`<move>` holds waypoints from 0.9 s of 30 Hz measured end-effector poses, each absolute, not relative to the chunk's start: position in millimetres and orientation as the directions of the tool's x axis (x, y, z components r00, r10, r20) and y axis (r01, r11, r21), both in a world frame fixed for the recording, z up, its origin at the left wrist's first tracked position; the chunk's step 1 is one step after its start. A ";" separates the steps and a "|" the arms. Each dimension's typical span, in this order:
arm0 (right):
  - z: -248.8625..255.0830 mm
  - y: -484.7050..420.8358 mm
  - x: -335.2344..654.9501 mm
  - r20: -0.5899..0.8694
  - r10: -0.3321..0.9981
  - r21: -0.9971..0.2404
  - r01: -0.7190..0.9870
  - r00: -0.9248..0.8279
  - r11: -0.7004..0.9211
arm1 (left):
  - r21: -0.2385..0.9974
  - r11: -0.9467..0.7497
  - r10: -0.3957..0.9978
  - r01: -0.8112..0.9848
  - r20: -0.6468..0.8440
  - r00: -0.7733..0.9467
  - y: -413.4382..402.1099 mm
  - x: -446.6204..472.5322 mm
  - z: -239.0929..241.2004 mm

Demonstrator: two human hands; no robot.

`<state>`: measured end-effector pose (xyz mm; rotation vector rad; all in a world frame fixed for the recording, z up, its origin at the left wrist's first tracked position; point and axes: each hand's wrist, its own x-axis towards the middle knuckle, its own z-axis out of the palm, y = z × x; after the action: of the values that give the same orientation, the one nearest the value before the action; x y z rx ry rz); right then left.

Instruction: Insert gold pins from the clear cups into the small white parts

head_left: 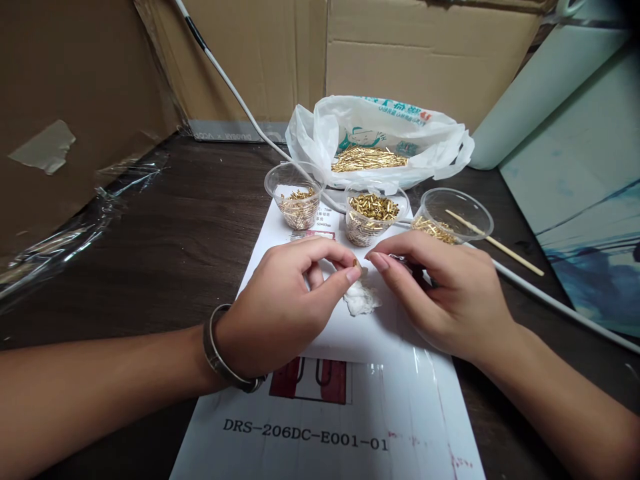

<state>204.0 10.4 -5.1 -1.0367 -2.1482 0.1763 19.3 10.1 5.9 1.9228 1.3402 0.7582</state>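
My left hand (295, 287) is closed in a pinch, with a tiny brass-coloured piece (355, 263) showing between thumb and fingertip. Beside it, thumb and forefinger of my right hand (440, 287) are pressed together, almost meeting the left fingertips. Whatever the right fingers hold is too small or hidden to name. Under the fingertips lies a crumpled white tissue (362, 300) on a white sheet (385, 337). Just beyond stand a clear cup (295, 212) of small gold pieces, a second cup (373, 217) of short brass tubes, and a third cup (473, 212) with gold pins, partly behind my right hand.
A white plastic bag (453, 143) full of long gold pins sits behind the cups. A wooden stick (517, 257) leans out of the right cup. A white cable (230, 83) crosses the dark table (210, 193). Cardboard boxes (250, 60) and a white roll (545, 93) stand around.
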 end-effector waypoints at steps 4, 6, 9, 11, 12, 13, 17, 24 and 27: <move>-5.0 10.1 204.5 0.542 0.735 -0.418 0.628 -0.408 0.656 | 0.769 -0.280 0.936 0.575 0.086 0.341 9.7 19.1 7.3; -4.8 9.7 204.7 0.542 0.737 -0.415 0.634 -0.404 0.653 | 0.760 -0.292 0.930 0.580 0.084 0.357 9.7 18.6 7.5; -4.6 9.5 204.9 0.554 0.735 -0.415 0.636 -0.391 0.651 | 0.751 -0.300 0.926 0.588 0.083 0.367 9.9 18.0 6.7; -4.3 10.2 205.1 0.565 0.728 -0.416 0.628 -0.389 0.658 | 0.746 -0.308 0.926 0.590 0.093 0.366 10.1 18.0 5.9; -4.1 10.7 205.2 0.569 0.721 -0.416 0.619 -0.394 0.666 | 0.744 -0.314 0.925 0.590 0.100 0.366 10.2 18.1 5.5; -3.7 11.3 205.3 0.571 0.715 -0.418 0.607 -0.403 0.676 | 0.742 -0.319 0.923 0.589 0.104 0.370 10.2 18.2 5.2; -2.0 12.9 205.9 0.524 0.723 -0.457 0.569 -0.449 0.684 | 0.744 -0.322 0.921 0.585 0.103 0.376 9.7 18.5 5.3; 0.1 11.6 206.2 0.379 0.814 -0.574 0.577 -0.441 0.580 | 0.751 -0.310 0.924 0.583 0.094 0.370 9.9 18.6 5.8; -0.5 11.6 205.2 0.354 0.814 -0.552 0.599 -0.461 0.580 | 0.758 -0.301 0.922 0.579 0.077 0.379 9.7 17.9 5.2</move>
<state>205.2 11.6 -0.5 -1.1204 -2.2178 0.4713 17.9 9.7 5.2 1.9977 1.2883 0.6856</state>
